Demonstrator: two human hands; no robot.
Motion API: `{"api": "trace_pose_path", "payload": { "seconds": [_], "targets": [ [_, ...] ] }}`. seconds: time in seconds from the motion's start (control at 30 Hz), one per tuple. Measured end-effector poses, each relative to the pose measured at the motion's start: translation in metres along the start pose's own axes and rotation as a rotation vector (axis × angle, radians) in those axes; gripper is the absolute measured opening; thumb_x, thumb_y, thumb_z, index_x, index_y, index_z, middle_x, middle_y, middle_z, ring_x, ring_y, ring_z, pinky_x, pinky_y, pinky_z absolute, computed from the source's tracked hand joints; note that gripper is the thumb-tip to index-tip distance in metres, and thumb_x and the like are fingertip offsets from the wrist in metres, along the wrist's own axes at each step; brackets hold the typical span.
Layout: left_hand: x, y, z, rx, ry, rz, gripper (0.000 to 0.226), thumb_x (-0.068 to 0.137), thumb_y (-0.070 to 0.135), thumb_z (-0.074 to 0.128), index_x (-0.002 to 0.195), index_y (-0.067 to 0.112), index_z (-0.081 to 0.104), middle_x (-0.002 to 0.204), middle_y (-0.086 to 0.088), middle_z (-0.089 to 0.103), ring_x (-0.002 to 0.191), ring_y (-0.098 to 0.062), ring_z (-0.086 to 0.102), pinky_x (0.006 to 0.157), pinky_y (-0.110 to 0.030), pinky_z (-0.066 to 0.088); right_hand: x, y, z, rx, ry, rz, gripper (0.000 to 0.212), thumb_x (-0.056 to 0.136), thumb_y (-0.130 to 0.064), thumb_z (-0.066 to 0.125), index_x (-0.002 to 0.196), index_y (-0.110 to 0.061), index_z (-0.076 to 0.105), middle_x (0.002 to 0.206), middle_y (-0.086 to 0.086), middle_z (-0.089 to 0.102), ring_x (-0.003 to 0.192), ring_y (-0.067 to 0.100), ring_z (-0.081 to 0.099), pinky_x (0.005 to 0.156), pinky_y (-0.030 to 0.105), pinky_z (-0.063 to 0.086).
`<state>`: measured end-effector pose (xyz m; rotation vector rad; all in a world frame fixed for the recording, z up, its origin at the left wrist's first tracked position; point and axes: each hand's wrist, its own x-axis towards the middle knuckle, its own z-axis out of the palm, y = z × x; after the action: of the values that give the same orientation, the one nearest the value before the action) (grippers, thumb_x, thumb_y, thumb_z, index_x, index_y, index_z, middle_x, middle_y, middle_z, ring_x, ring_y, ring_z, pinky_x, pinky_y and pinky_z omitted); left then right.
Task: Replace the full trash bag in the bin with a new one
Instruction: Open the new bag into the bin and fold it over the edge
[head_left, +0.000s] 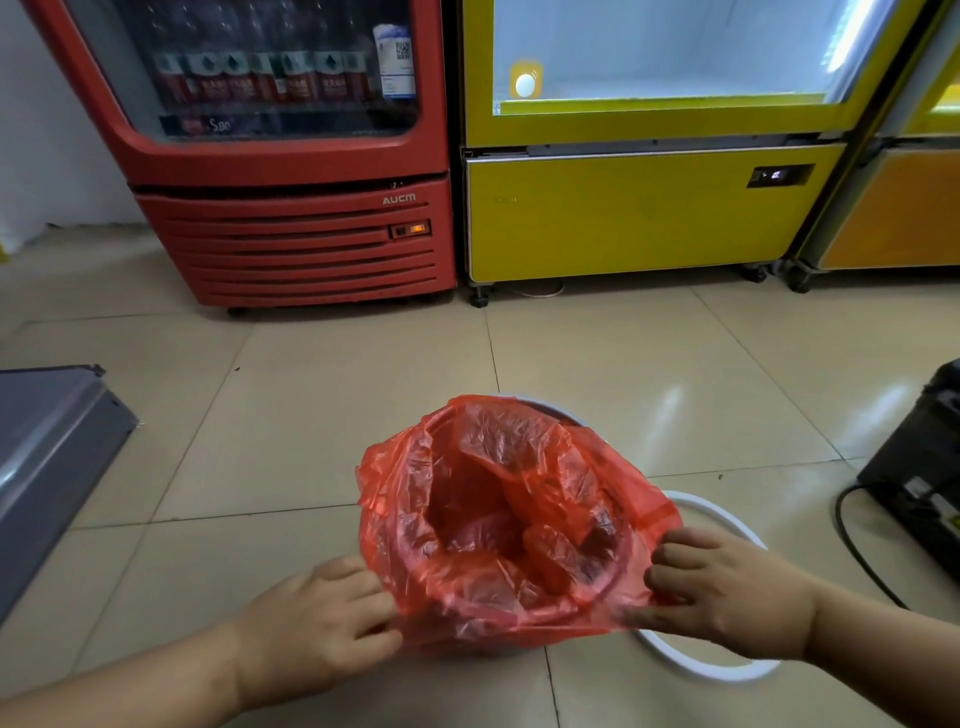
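Note:
A thin red plastic trash bag (498, 514) is spread open over a white round bin (545, 409), whose far rim shows behind the bag. The bag's inside looks empty and crumpled. My left hand (327, 618) grips the bag's edge at the near left side of the bin. My right hand (727, 587) pinches the bag's edge at the near right. A white ring (727, 519), the bin's loose rim piece, lies flat on the floor right of the bin, partly under my right hand.
A red drinks fridge (301, 218) and a yellow cabinet (639, 213) stand against the far wall. A grey metal panel (47, 457) lies at the left. A black device (924, 467) with a cable (852, 551) sits at the right. The floor is beige tile.

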<state>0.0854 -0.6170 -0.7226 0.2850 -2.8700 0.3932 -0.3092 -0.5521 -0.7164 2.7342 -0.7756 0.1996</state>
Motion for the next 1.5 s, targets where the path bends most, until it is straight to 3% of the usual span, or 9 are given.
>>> {"api": "trace_pose_path", "payload": {
  "seconds": [0.2,0.37,0.53,0.67,0.83,1.0,1.1,1.3,1.5],
  "targets": [
    [-0.003,0.003,0.023,-0.104,-0.106,-0.012,0.015,0.087,0.018,0.057,0.075,0.027,0.06,0.064,0.009,0.058,0.057,-0.013,0.056,0.064,-0.022,0.053,-0.002,0.006,0.007,0.028,-0.123,0.182,0.034,0.083,-0.017,0.053,0.107,-0.038,0.066,0.086,-0.013,0.068,0.084,0.012,0.061,0.09,0.026,0.045],
    [0.0,-0.015,0.021,-0.391,-0.302,-0.386,0.031,0.076,0.029,0.034,0.09,0.034,0.061,0.093,0.024,0.058,0.09,0.006,0.053,0.08,-0.012,0.047,0.006,0.017,0.005,0.357,-0.146,0.785,0.039,0.075,-0.016,0.04,0.103,-0.029,0.063,0.097,-0.012,0.07,0.093,0.011,0.067,0.082,0.02,0.048],
    [0.017,-0.033,0.005,-0.819,0.03,-0.991,0.028,0.066,0.014,0.043,0.062,0.037,0.057,0.079,0.017,0.063,0.074,-0.004,0.057,0.064,-0.013,0.04,0.042,0.036,0.003,0.685,0.004,1.383,0.016,0.092,-0.016,0.045,0.086,-0.019,0.059,0.083,-0.007,0.067,0.088,0.021,0.064,0.079,0.035,0.05],
    [0.057,-0.055,0.005,-0.712,0.206,-1.178,0.024,0.086,0.007,0.052,0.084,0.028,0.064,0.089,0.005,0.063,0.086,-0.004,0.057,0.08,-0.018,0.043,0.072,0.051,0.001,0.497,0.038,1.381,0.022,0.092,-0.035,0.053,0.102,-0.017,0.06,0.089,-0.001,0.062,0.086,0.02,0.059,0.073,0.033,0.046],
    [0.087,-0.082,0.023,-0.708,-0.031,-1.341,0.038,0.097,0.021,0.039,0.132,0.007,0.047,0.142,-0.012,0.046,0.133,-0.024,0.04,0.108,-0.031,0.029,0.099,0.071,0.006,0.443,-0.055,1.193,0.039,0.091,-0.033,0.057,0.13,-0.027,0.054,0.123,0.001,0.061,0.114,0.022,0.055,0.097,0.037,0.045],
    [0.093,-0.099,0.035,-0.841,-0.137,-1.409,0.041,0.099,0.031,0.033,0.077,0.007,0.058,0.097,-0.023,0.066,0.095,-0.034,0.06,0.078,-0.034,0.041,0.11,0.088,0.015,0.351,-0.184,1.115,0.033,0.092,-0.033,0.056,0.123,-0.025,0.062,0.115,0.001,0.067,0.111,0.023,0.056,0.095,0.036,0.045],
    [0.088,-0.105,0.04,-0.912,-0.138,-1.465,0.047,0.095,0.037,0.043,0.057,0.011,0.046,0.061,-0.008,0.051,0.065,-0.026,0.05,0.066,-0.032,0.036,0.109,0.097,0.019,0.391,-0.201,1.163,0.022,0.09,-0.025,0.06,0.106,-0.018,0.072,0.108,0.003,0.071,0.103,0.023,0.061,0.089,0.032,0.049],
    [0.089,-0.112,0.04,-1.084,0.095,-1.587,0.021,0.085,0.026,0.065,0.075,0.007,0.066,0.064,-0.005,0.063,0.053,-0.018,0.055,0.056,-0.025,0.042,0.108,0.111,0.023,0.713,0.048,1.423,0.013,0.089,-0.021,0.062,0.08,-0.013,0.067,0.082,0.003,0.065,0.08,0.019,0.057,0.068,0.027,0.04],
    [0.097,-0.127,0.051,-1.018,0.193,-1.579,0.026,0.086,0.023,0.064,0.062,0.014,0.06,0.063,-0.003,0.058,0.057,-0.017,0.049,0.063,-0.028,0.039,0.114,0.126,0.034,0.817,0.085,1.603,0.019,0.088,-0.022,0.062,0.073,-0.01,0.064,0.066,0.006,0.059,0.056,0.018,0.048,0.052,0.026,0.037]
  ]
}}
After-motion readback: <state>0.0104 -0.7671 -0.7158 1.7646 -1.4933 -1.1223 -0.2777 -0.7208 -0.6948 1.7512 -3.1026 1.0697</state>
